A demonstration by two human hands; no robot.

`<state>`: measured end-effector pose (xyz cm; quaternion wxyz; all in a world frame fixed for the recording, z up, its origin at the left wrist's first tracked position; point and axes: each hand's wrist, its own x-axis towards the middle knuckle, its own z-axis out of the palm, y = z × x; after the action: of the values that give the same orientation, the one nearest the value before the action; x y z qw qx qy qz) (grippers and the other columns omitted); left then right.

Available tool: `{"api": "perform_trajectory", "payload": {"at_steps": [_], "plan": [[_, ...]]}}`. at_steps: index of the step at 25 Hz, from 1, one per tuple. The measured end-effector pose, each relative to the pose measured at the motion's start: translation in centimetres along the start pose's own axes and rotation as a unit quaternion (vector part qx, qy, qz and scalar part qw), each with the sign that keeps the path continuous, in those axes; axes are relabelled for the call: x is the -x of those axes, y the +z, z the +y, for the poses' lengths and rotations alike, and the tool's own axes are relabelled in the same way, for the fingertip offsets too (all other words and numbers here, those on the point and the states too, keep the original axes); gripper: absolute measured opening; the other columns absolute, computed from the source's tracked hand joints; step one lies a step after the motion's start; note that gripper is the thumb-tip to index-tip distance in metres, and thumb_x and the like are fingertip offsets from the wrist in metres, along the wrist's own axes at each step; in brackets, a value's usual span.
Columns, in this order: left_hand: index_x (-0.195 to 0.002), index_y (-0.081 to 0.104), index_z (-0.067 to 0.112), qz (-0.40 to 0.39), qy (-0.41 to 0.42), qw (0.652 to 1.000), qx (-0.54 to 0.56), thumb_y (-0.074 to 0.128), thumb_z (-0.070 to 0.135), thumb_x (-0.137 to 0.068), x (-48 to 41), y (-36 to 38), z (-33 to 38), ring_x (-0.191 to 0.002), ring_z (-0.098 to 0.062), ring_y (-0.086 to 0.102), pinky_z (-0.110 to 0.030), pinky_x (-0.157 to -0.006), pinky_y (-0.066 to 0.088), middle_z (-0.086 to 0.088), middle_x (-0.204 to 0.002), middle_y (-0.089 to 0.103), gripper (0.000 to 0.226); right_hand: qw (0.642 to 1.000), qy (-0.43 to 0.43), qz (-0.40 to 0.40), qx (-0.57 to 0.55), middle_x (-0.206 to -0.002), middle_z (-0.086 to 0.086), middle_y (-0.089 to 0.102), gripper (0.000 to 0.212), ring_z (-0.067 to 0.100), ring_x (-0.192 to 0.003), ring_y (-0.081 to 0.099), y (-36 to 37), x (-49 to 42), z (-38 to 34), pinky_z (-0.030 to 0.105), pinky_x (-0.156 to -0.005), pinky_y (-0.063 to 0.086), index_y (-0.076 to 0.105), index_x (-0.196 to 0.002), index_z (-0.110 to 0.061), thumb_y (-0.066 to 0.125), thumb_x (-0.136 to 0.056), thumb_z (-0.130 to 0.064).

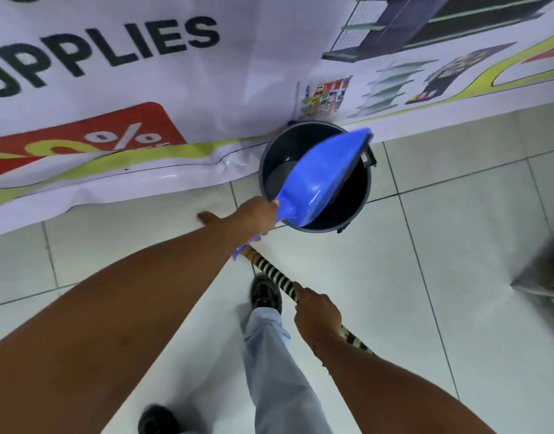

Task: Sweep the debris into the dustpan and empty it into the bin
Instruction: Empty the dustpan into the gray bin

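**mopguy:** Biggest thing first: a printed banner hangs down to the tiled floor, and the dark round bin sits right against its bottom edge. The blue dustpan is tipped upside down over the bin's mouth, lip pointing at the far rim, so I'd call this the emptying step. Can't see any debris, not in the pan, not on the tiles.

**tilefan:** How's the grip?

**mopguy:** The left hand is wrapped tight around the dustpan's handle, right where it meets the scoop. The right hand is closed around the striped broom handle, which slants down toward the floor near the bin. The broom's head is hidden behind the left arm.

**tilefan:** Looks like cheap plastic. Heavy?

**mopguy:** My guess is very light, 1 hand holds it out at arm's length with no trouble. Stiff enough to keep its shape, but the glossy surface probably gets slick. The handle is the only sensible place to hold it, and close to the scoop gives more control over the tilt. The thin lip would likely flex or crack if banged on the rim.

**tilefan:** And the bin?

**mopguy:** Light plastic too, I reckon. 1 hard knock could scoot it, since nothing's holding it.
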<state>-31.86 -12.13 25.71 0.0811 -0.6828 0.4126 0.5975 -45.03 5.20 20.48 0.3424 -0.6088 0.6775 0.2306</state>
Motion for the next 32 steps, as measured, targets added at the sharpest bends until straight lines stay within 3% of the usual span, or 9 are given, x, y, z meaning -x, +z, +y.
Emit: {"api": "perform_trajectory", "payload": {"at_steps": [4, 6, 9, 12, 17, 22, 26, 29, 32], "plan": [[-0.068, 0.050, 0.005, -0.056, -0.075, 0.981, 0.172, 0.031, 0.034, -0.101, -0.7, -0.6, 0.8, -0.048, -0.015, 0.040, -0.022, -0.044, 0.033, -0.006, -0.062, 0.049, 0.047, 1.000, -0.012, 0.008, -0.011, -0.122, 0.001, 0.061, 0.050, 0.031, -0.104, 0.060, -0.9, -1.2, -1.0, 0.038, -0.084, 0.049, 0.032, -0.139, -0.029, 0.044, -0.093, -0.012], [-0.076, 0.055, 0.002, -0.051, -0.050, 0.985, 0.154, 0.030, 0.034, -0.101, -0.7, -1.3, 0.0, -0.054, -0.020, 0.049, -0.026, -0.050, 0.040, -0.010, -0.068, 0.055, 0.048, 1.000, -0.017, 0.010, 0.003, -0.124, 0.002, 0.057, 0.053, 0.033, -0.103, 0.060, -1.5, -1.3, -2.0, 0.039, -0.083, 0.049, 0.025, -0.142, -0.031, 0.042, -0.095, -0.016], [-0.108, 0.057, -0.004, 0.071, 0.089, 0.993, 0.007, 0.031, 0.028, -0.101, 0.0, -2.7, -4.1, -0.096, -0.037, 0.059, -0.040, -0.084, 0.046, -0.025, -0.103, 0.064, 0.042, 0.999, -0.038, 0.017, 0.023, -0.125, 0.011, 0.053, 0.059, 0.035, -0.104, 0.058, -1.9, -1.4, -3.6, 0.040, -0.084, 0.051, 0.023, -0.145, -0.023, 0.045, -0.091, -0.014], [-0.116, 0.054, 0.003, 0.199, 0.160, 0.966, 0.027, 0.046, 0.021, -0.095, 1.5, -5.1, -13.3, -0.100, -0.036, 0.057, -0.040, -0.084, 0.045, -0.022, -0.105, 0.063, 0.029, 0.997, -0.061, 0.051, -0.006, -0.119, 0.022, 0.057, 0.057, 0.041, -0.103, 0.058, -2.7, -1.7, -7.2, 0.043, -0.088, 0.051, 0.045, -0.133, -0.001, 0.046, -0.076, -0.008], [-0.111, 0.054, 0.001, 0.256, 0.019, 0.963, 0.078, 0.054, 0.010, -0.090, 5.5, -9.7, -33.0, -0.094, -0.038, 0.058, -0.036, -0.074, 0.043, -0.021, -0.100, 0.062, 0.023, 0.979, -0.090, 0.138, 0.120, -0.109, 0.021, 0.067, 0.048, 0.041, -0.093, 0.065, -5.8, -6.4, -15.8, 0.045, -0.073, 0.055, 0.053, -0.128, -0.016, 0.053, -0.080, -0.007], [-0.113, 0.055, -0.005, 0.208, -0.088, 0.973, -0.038, 0.065, 0.003, -0.082, 6.3, -11.6, -47.4, -0.085, -0.040, 0.062, -0.045, -0.073, 0.052, -0.025, -0.096, 0.063, 0.033, 0.900, -0.279, 0.185, 0.279, -0.095, 0.010, 0.073, 0.050, 0.037, -0.071, 0.067, -4.9, -15.0, -28.9, 0.043, -0.054, 0.055, 0.062, -0.115, -0.016, 0.034, -0.074, -0.012], [-0.115, 0.054, -0.004, 0.192, -0.120, 0.972, -0.056, 0.065, 0.009, -0.083, 2.4, -12.4, -50.2, -0.089, -0.037, 0.063, -0.044, -0.075, 0.053, -0.022, -0.101, 0.063, 0.036, 0.856, -0.382, 0.191, 0.290, -0.097, 0.016, 0.072, 0.040, 0.039, -0.078, 0.066, -1.3, -21.6, -41.2, 0.041, -0.059, 0.054, 0.061, -0.118, -0.010, 0.052, -0.080, -0.005], [-0.116, 0.050, -0.001, 0.216, -0.131, 0.967, -0.017, 0.060, 0.010, -0.085, -1.6, -12.4, -49.3, -0.096, -0.034, 0.061, -0.042, -0.081, 0.053, -0.019, -0.108, 0.060, 0.034, 0.857, -0.331, 0.221, 0.328, -0.076, 0.009, 0.075, 0.038, 0.032, -0.063, 0.068, 0.6, -25.1, -46.2, 0.030, -0.052, 0.054, 0.071, -0.103, -0.013, 0.048, -0.073, -0.010], [-0.114, 0.046, -0.005, 0.228, -0.150, 0.959, 0.072, 0.055, 0.002, -0.083, -6.1, -11.7, -46.6, -0.106, -0.041, 0.055, -0.050, -0.089, 0.050, -0.025, -0.115, 0.052, 0.032, 0.894, -0.296, 0.170, 0.291, -0.114, 0.023, 0.064, 0.042, 0.041, -0.105, 0.057, 1.6, -27.9, -44.3, 0.044, -0.081, 0.049, 0.052, -0.126, -0.003, 0.035, -0.087, -0.003]]}}
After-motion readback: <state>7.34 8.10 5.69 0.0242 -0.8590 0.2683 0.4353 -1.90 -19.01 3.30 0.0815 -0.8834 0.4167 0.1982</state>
